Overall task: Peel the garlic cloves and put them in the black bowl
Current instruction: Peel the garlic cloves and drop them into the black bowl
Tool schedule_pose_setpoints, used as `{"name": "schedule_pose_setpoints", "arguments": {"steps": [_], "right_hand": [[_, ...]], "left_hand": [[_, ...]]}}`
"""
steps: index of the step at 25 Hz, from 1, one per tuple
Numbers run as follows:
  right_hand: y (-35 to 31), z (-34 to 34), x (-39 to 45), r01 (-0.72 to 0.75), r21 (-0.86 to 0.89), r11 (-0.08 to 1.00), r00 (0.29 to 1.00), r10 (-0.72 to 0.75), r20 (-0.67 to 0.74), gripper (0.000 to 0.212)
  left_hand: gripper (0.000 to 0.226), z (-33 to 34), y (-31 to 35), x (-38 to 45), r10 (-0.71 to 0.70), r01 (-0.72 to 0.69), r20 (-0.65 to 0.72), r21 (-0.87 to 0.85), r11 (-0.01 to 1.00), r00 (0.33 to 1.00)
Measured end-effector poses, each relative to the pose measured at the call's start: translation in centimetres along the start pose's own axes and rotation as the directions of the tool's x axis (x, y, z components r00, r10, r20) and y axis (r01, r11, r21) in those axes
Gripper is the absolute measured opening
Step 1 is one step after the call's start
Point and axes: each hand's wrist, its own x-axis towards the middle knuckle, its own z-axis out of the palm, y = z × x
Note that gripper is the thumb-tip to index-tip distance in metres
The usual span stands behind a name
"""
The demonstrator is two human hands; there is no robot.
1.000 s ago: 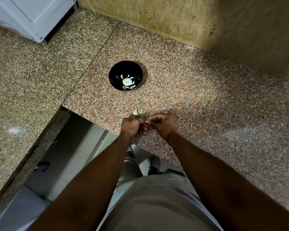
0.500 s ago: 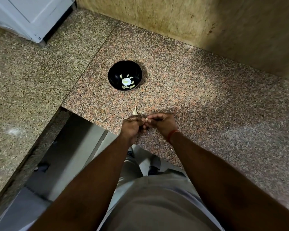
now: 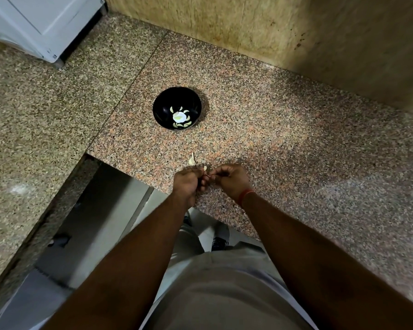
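— Since 1 second ago, what has moved?

— Hardly anything. Both hands have stayed together at the near edge of the counter (image 3: 296,139); the pale bit between them now pokes up a little more at the fingertips. The bowl and the loose piece on the stone lie as before.

— Start close in. What are the hands doing?

— The left hand (image 3: 186,183) is curled, its fingertips closed on a small garlic clove (image 3: 205,167), only a pale tip of which shows. The right hand (image 3: 228,178) is curled too, fingertips meeting the left ones at that clove, so both pinch it. A red thread (image 3: 244,196) circles the right wrist. Whether the skin is coming off, I cannot tell; it is too small.

— And just past the hands?

— 1 pale garlic piece (image 3: 192,160) lies on the counter, just beyond the left hand, close to the near edge. Clove or peel, I cannot tell.

— Farther on?

— The black bowl (image 3: 177,96) stands upright toward the middle of the counter, well apart from the hands, near the seam with the slab on the left. Inside lie several peeled cloves (image 3: 185,125) around a white patch at the bottom.

— And at the back?

— A tan wall (image 3: 248,22) runs along the far edge, and a white appliance (image 3: 41,22) sits at the far left corner.
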Motion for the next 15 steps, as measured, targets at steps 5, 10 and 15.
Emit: {"name": "schedule_pose_setpoints", "arguments": {"steps": [5, 10, 15], "right_hand": [[0.0, -0.3, 0.5, 0.086, -0.183, 0.979, 0.994, -0.098, -0.057, 0.013], [-1.0, -0.4, 1.5, 0.042, -0.154, 0.987, 0.996, -0.054, -0.073, 0.016], [-1.6, -0.6, 1.7, 0.0, -0.033, 0.999, 1.0, -0.001, -0.024, 0.01]], "left_hand": [[0.023, -0.3, 0.2, 0.0, 0.064, -0.068, 0.035, 0.121, 0.99, 0.997], [0.022, -0.3, -0.2, 0.1, 0.162, -0.178, 0.082, 0.254, 0.951, 0.983], [0.025, -0.3, -0.2, 0.4, 0.303, -0.335, 0.152, 0.545, 0.769, 0.941]]}}
